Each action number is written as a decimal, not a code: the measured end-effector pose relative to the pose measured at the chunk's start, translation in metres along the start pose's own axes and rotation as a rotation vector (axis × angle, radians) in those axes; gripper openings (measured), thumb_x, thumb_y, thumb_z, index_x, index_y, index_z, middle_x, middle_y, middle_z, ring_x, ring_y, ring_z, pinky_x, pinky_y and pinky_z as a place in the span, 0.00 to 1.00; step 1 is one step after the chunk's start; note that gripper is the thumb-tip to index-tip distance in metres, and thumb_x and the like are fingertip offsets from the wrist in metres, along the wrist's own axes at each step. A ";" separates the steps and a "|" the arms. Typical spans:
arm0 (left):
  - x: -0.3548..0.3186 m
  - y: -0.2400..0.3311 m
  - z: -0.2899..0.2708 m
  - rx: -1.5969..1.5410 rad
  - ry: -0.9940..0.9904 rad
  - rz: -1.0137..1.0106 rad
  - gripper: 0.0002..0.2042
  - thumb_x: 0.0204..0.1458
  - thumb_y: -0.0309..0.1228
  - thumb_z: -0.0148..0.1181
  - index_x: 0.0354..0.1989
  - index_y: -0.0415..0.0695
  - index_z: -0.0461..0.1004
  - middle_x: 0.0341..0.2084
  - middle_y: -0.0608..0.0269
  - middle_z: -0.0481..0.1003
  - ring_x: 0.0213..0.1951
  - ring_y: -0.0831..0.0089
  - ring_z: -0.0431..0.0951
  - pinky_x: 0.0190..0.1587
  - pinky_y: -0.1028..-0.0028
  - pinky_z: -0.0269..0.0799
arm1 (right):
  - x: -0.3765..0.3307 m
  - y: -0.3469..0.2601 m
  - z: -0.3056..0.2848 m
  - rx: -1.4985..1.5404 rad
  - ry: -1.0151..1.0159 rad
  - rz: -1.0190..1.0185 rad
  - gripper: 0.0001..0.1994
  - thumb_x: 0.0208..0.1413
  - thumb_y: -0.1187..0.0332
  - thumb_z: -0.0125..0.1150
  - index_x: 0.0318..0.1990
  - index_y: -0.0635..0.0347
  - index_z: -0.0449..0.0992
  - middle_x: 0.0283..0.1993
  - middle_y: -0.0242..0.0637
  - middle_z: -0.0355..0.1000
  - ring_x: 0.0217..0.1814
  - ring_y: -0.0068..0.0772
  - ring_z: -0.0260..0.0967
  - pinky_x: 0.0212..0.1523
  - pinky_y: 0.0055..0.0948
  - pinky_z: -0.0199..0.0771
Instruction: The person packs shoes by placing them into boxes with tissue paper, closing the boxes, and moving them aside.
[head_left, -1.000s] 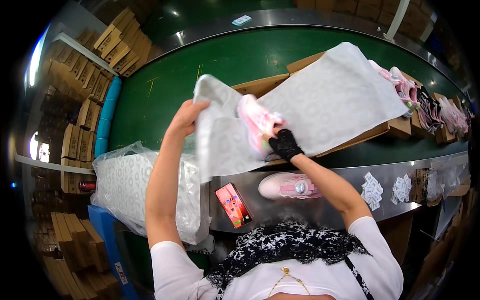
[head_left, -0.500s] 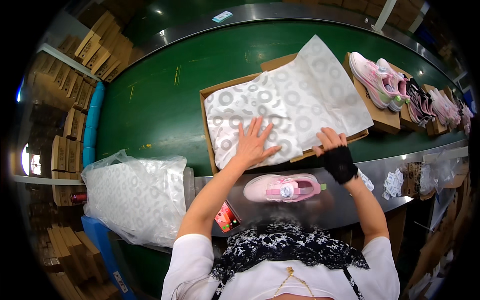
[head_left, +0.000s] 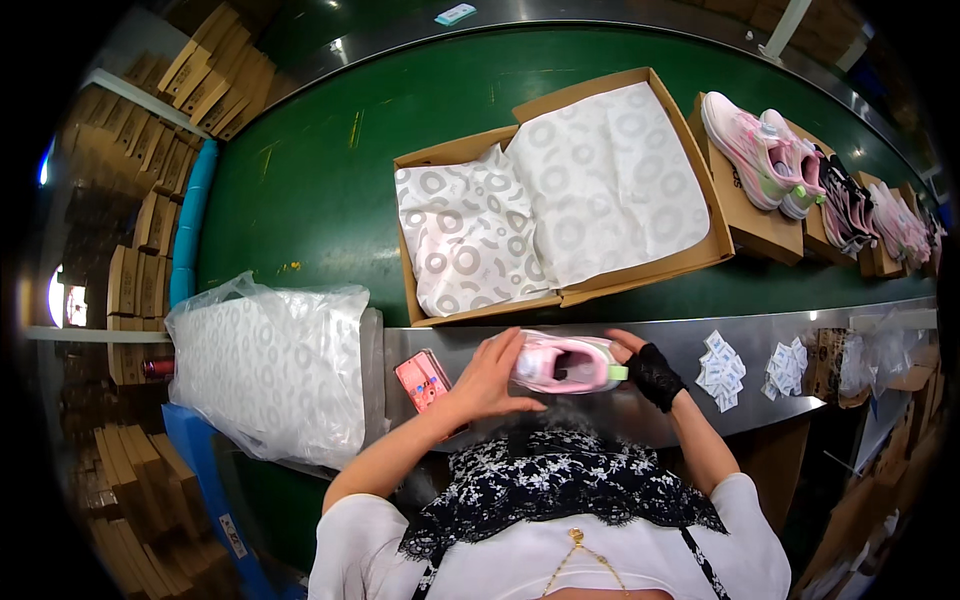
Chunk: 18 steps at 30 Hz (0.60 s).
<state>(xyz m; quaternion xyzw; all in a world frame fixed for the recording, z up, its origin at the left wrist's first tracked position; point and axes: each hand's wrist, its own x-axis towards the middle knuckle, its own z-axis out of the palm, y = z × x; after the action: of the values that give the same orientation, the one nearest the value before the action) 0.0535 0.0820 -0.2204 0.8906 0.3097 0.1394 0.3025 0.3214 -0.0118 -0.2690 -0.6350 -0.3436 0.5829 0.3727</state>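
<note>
A pink-and-white sneaker (head_left: 545, 362) is between my two hands at the table's near edge, its opening and green heel tab showing. My left hand (head_left: 488, 380) cups the toe end, fingers along the far side and thumb on the near side. At the heel, my right hand (head_left: 648, 372), in a black fingerless glove, has its fingers around the far side. Just beyond lies an open cardboard shoebox (head_left: 560, 296), its lid folded back. Patterned white tissue paper (head_left: 470, 235) covers the box's left half, and more spreads over the lid. What lies under the tissue is hidden.
Left of my hands are a red-screened phone (head_left: 424, 380) and a plastic-wrapped stack of patterned tissue (head_left: 275, 370). Small white packets (head_left: 720, 372) lie in piles on the right. More sneakers (head_left: 755, 150) stand on boxes along the green belt (head_left: 320, 200). Cardboard boxes (head_left: 150, 270) are stacked at far left.
Both hands have left the tissue and come back to the sneaker, which is now held and tilted. The tissue on the lid lies flatter, and the box has shifted slightly.
</note>
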 end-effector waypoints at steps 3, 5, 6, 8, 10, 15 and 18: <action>-0.005 -0.012 0.004 -0.278 0.107 -0.125 0.29 0.28 0.36 0.67 0.42 0.42 0.64 0.36 0.59 0.69 0.41 0.59 0.69 0.44 0.64 0.63 | -0.002 -0.071 0.031 0.126 -0.245 0.083 0.25 0.52 0.53 0.49 0.52 0.62 0.61 0.37 0.37 0.68 0.31 0.22 0.66 0.29 0.22 0.68; -0.006 0.011 -0.020 -0.571 0.233 -0.298 0.25 0.31 0.29 0.67 0.41 0.40 0.67 0.35 0.62 0.72 0.39 0.67 0.72 0.43 0.71 0.66 | 0.015 -0.083 0.031 0.328 -0.430 0.097 0.25 0.53 0.54 0.47 0.53 0.61 0.60 0.33 0.35 0.68 0.25 0.21 0.64 0.26 0.20 0.66; -0.001 0.018 -0.036 -0.713 0.260 -0.341 0.23 0.32 0.26 0.67 0.41 0.40 0.67 0.35 0.63 0.72 0.39 0.71 0.72 0.44 0.73 0.66 | 0.006 -0.101 0.032 0.470 -0.469 -0.030 0.24 0.54 0.56 0.46 0.54 0.61 0.57 0.33 0.36 0.68 0.25 0.21 0.64 0.27 0.20 0.65; 0.007 0.030 -0.065 -0.936 0.275 -0.414 0.23 0.33 0.23 0.67 0.42 0.38 0.67 0.36 0.62 0.72 0.40 0.76 0.71 0.44 0.75 0.66 | 0.000 -0.132 0.035 0.298 -0.368 -0.100 0.23 0.54 0.63 0.48 0.55 0.62 0.56 0.34 0.36 0.68 0.25 0.22 0.64 0.28 0.20 0.65; 0.017 0.022 -0.078 -0.836 0.258 -0.481 0.26 0.35 0.28 0.66 0.45 0.38 0.64 0.36 0.63 0.71 0.37 0.76 0.71 0.38 0.75 0.69 | -0.002 -0.134 0.036 0.350 -0.389 -0.190 0.21 0.52 0.67 0.51 0.53 0.63 0.59 0.35 0.35 0.68 0.29 0.22 0.65 0.31 0.20 0.67; 0.088 -0.042 -0.078 -0.882 0.616 -0.423 0.22 0.46 0.39 0.57 0.44 0.35 0.65 0.35 0.60 0.71 0.37 0.74 0.71 0.39 0.74 0.68 | 0.002 -0.092 0.030 0.019 -0.288 -0.060 0.18 0.49 0.67 0.57 0.47 0.63 0.66 0.36 0.33 0.68 0.36 0.19 0.65 0.37 0.19 0.67; 0.131 -0.083 -0.054 -1.188 0.653 -0.584 0.24 0.50 0.43 0.52 0.45 0.34 0.63 0.36 0.58 0.71 0.37 0.73 0.71 0.38 0.73 0.68 | 0.002 -0.074 0.025 -0.034 -0.241 -0.038 0.19 0.48 0.66 0.58 0.48 0.63 0.65 0.38 0.34 0.68 0.38 0.21 0.65 0.39 0.22 0.67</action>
<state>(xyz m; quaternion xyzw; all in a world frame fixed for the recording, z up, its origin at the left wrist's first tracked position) 0.0916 0.2416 -0.2224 0.3710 0.4805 0.4556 0.6511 0.2970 0.0272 -0.2064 -0.5598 -0.4077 0.6420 0.3289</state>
